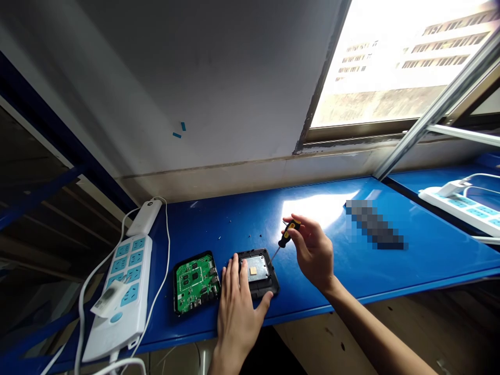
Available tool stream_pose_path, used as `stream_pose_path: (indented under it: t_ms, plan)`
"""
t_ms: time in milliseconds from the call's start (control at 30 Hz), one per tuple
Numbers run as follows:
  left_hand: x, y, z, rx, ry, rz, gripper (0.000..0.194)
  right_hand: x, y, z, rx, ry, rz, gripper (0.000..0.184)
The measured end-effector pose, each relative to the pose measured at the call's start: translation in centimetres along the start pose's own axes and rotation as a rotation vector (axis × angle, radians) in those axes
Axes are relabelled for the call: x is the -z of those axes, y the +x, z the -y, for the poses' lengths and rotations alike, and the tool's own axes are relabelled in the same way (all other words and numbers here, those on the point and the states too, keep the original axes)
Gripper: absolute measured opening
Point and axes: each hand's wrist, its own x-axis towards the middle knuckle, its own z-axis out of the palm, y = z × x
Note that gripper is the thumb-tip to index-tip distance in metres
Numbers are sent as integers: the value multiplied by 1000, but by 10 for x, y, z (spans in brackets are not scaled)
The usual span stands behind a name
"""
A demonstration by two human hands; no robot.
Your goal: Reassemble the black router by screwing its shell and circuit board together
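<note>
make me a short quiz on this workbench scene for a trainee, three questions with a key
1. Which hand holds the yellow-and-black screwdriver?

2. True or false: the left hand is raised well clear of the black plastic cover with a silver metal plate.

3. Where does the rectangular green circuit board lie?
A) between the white power strip with pale-blue sockets and the cover
B) to the right of the screwdriver
C) under the screwdriver's tip

Key:
1. The right hand.
2. False; its fingers and thumb lie over the cover.
3. A
</note>
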Motion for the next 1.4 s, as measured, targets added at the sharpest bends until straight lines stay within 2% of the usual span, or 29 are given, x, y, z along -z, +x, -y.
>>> stream_pose_path:
  t_ms: [100,267,533,933,1200,1300,1400]
  plan:
    - [1,0,0,-12,-8,-10,75,3,-2,11,75,-44,76,34]
    - [1,0,-1,0,-7,-3,74,-1,-6,23,190,-108,115,32]
    - [-1,-1,0,6,-28,-15,75,-8,-8,24,233,-138,133,33]
    - [0,-1,-1,4,-38,-18,76,-6,-9,25,252,-162,130,35]
    - [-2,-1,0,0,-33,-35,77,-8,-8,35,135,18,274,26]
    - [-4,-1,1,-14,-25,-50,77,-10,-7,40,196,16,207,11]
    - [-5,-1,2,-28,-30,-73,76,-13,-7,44,238,-31,116,12]
